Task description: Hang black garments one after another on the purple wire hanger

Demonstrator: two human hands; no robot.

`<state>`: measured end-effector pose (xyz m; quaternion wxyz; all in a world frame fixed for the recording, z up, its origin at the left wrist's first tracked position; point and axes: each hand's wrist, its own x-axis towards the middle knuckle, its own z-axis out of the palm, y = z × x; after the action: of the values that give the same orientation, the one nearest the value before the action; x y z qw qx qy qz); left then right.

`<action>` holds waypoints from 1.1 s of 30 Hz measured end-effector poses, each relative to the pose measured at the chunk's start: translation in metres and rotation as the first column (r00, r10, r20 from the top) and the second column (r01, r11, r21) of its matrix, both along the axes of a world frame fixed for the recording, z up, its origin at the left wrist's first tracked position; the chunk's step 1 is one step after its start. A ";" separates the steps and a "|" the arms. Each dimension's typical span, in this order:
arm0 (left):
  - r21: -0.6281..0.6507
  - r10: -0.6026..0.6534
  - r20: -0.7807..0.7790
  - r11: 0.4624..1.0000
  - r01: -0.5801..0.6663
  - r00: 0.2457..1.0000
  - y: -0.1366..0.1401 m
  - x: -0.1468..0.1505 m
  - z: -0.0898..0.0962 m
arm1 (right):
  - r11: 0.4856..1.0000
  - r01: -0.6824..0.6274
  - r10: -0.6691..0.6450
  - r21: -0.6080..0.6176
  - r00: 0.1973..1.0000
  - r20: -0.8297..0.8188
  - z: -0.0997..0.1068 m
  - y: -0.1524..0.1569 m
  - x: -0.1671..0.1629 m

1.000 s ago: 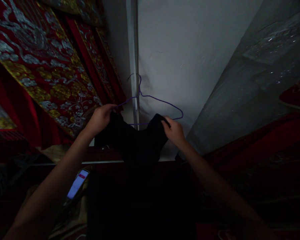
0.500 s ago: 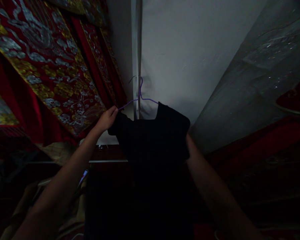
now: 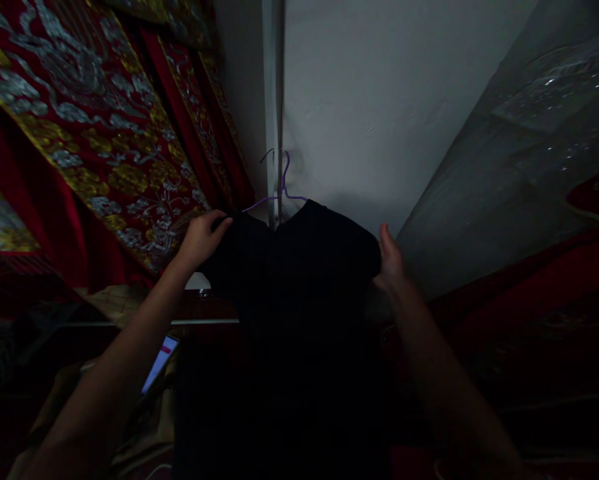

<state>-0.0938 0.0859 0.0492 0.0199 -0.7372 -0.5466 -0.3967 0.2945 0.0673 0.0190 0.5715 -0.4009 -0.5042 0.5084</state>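
A black short-sleeved garment [image 3: 299, 267] hangs on a thin purple hanger [image 3: 285, 180], whose hook is up by a pale upright strip on the wall. My left hand [image 3: 203, 237] is closed on the garment's left shoulder, thumb in front, beside the hanger's arm. At the other sleeve's outer edge is my right hand [image 3: 392, 263], its thumb pointing up and away from the cloth. The other right fingers are partly hidden by the sleeve. The lower part of the garment fades into the dark.
Red cloth embroidered in gold and silver [image 3: 129, 153] hangs at the left. A clear plastic cover [image 3: 519, 147] drapes down the right side, over red fabric [image 3: 529, 280]. A lit phone [image 3: 159, 363] lies at lower left, near my left forearm. Behind the garment is a pale wall [image 3: 379, 80].
My right hand has come out from behind the sleeve, its thumb now showing. My left hand has shifted slightly left and down. The neckline has changed from square to a V shape.
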 end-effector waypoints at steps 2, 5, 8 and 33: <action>0.069 0.003 0.046 0.998 -0.006 0.999 0.002 0.006 0.003 | 1.000 -0.015 0.015 -0.004 0.998 0.058 0.008 -0.005 0.002; 0.230 -0.015 0.121 0.973 -0.013 0.993 -0.002 0.027 0.014 | 0.995 0.041 -0.048 0.090 0.995 0.086 0.024 -0.010 0.000; 0.376 -0.083 0.200 0.927 0.001 0.976 -0.016 0.053 0.026 | 0.953 0.218 -0.228 0.208 0.973 0.025 0.033 -0.020 -0.005; -0.112 -0.135 0.084 0.983 0.144 0.987 -0.111 0.019 0.062 | 0.957 -0.166 0.065 0.240 0.923 0.380 -0.048 -0.022 -0.051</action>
<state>-0.0751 -0.0251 0.1115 -0.0721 -0.7581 -0.5161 -0.3920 0.2433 0.0451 -0.0290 0.4845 -0.3774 -0.6891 0.3847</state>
